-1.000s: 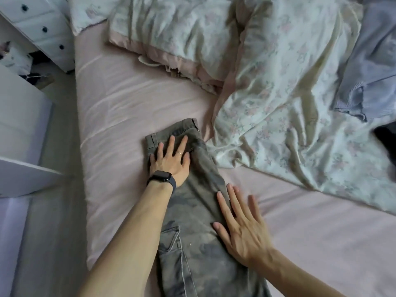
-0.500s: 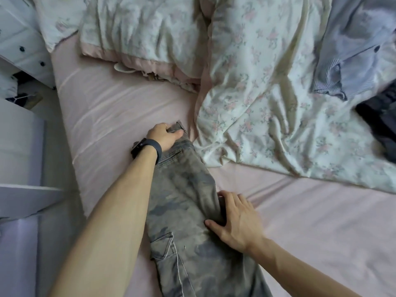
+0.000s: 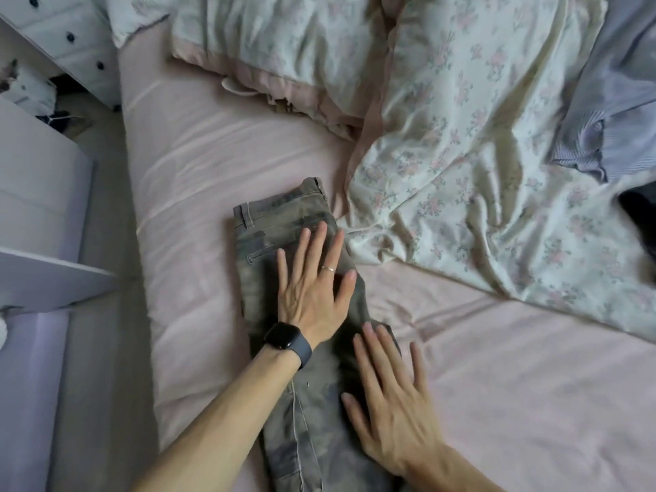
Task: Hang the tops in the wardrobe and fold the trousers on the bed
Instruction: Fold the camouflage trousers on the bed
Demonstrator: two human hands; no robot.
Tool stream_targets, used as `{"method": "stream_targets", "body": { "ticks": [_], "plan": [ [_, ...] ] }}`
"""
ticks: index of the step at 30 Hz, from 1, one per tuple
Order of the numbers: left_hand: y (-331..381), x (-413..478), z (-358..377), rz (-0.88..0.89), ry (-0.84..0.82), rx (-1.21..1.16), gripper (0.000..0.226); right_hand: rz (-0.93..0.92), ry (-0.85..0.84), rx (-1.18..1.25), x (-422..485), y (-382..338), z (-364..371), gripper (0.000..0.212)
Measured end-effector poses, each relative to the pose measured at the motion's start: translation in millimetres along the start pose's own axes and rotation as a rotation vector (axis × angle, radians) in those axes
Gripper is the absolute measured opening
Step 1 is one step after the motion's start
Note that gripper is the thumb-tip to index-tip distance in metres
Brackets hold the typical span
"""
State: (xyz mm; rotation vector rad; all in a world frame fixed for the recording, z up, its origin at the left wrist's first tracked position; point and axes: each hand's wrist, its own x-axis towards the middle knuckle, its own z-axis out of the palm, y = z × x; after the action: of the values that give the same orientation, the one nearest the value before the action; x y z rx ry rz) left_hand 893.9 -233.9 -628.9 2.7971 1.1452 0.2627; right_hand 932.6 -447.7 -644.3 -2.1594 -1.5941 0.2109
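Camouflage trousers lie lengthwise on the pink bed sheet, folded leg over leg, waistband pointing away from me. My left hand, with a ring and a dark watch, presses flat on the seat just below the waistband, fingers straight. My right hand lies flat with spread fingers on the right edge of the legs, nearer me. A blue striped shirt lies crumpled at the far right of the bed.
A floral duvet is bunched over the right half of the bed, touching the trousers' waistband. A floral pillow sits at the head. A dark garment peeks in at the right edge. White drawers and white furniture stand left of the bed.
My left hand let go of the waistband and now presses flat on the seat. My right hand released the bunched fabric and spread flat over the legs.
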Motion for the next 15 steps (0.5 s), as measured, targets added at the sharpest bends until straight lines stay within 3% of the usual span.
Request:
{"method": "stream_targets", "body": {
  "ticks": [2, 5, 11, 15],
  "plan": [
    [-6, -14, 9, -0.081, -0.172, 0.052, 0.068, -0.066, -0.106, -0.001, -19, -7, -1, 0.075],
    [-17, -5, 19, -0.137, -0.321, 0.093, 0.065, -0.020, -0.174, -0.052, -37, -2, 1, 0.074],
    [11, -15, -7, -0.248, -0.266, -0.119, 0.068, 0.123, -0.222, -0.073, -100, -5, -3, 0.072],
    [42, -117, -37, -0.241, -0.219, -0.083, 0.066, 0.189, -0.254, -0.081, -139, -10, -19, 0.071]
  ]
}}
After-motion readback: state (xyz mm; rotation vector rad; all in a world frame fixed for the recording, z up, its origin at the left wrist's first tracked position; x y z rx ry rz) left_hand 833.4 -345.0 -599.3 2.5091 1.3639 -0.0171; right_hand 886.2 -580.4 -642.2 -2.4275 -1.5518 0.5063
